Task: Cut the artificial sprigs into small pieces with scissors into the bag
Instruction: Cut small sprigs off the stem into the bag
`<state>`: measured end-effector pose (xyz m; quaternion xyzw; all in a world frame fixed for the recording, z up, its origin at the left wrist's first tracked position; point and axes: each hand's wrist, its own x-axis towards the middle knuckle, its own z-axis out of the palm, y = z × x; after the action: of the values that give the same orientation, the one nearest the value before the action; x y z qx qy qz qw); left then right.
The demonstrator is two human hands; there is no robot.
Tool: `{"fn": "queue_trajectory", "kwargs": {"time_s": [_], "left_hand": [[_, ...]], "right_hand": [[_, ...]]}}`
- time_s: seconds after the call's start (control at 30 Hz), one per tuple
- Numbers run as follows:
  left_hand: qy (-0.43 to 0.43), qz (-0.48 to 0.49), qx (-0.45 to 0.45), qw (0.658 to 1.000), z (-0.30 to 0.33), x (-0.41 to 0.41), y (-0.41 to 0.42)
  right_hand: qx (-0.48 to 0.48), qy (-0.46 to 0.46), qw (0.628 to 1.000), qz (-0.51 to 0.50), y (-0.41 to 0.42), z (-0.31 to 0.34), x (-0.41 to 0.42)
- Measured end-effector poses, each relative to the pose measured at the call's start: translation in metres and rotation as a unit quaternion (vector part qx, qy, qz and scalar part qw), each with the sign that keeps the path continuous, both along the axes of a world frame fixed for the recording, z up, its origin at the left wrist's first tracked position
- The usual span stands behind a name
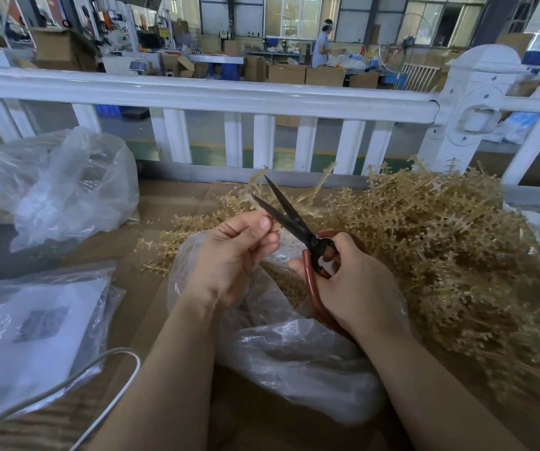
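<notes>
Head view: left hand (233, 255) pinches sprig (252, 200); right hand (356, 288) grips scissors (290, 219), handles half-hidden.

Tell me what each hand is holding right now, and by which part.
The right hand grips the scissors by their red handles, blades open. The left hand pinches a tan sprig by its lower end, between thumb and fingers, above the open bag.

It was a factory hall: stacked cartons (286, 74) and worktables (216, 59) filled the floor beyond a white railing (197, 92), tall windows (293, 11) lined the far wall, and a worker (322, 43) stood at a bench.
</notes>
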<state>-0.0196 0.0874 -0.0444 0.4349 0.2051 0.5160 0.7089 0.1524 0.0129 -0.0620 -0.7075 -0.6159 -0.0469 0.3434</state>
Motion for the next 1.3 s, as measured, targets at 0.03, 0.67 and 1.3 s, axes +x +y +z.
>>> {"fn": "queue_trajectory", "kwargs": {"time_s": [0.03,0.67,1.3], "left_hand": [[0.009,0.009,0.006,1.0,0.0,0.001,-0.001],[0.047,0.035,0.051,0.997,-0.003,0.002,0.001],[0.029,0.023,0.042,0.998,-0.004,0.001,0.002]], "right_hand": [[0.007,-0.005,1.0,-0.004,0.001,-0.001,0.0],[0.091,-0.091,0.992,-0.002,0.012,-0.011,0.004],[0.082,-0.084,0.993,0.001,0.012,-0.009,0.004]]}}
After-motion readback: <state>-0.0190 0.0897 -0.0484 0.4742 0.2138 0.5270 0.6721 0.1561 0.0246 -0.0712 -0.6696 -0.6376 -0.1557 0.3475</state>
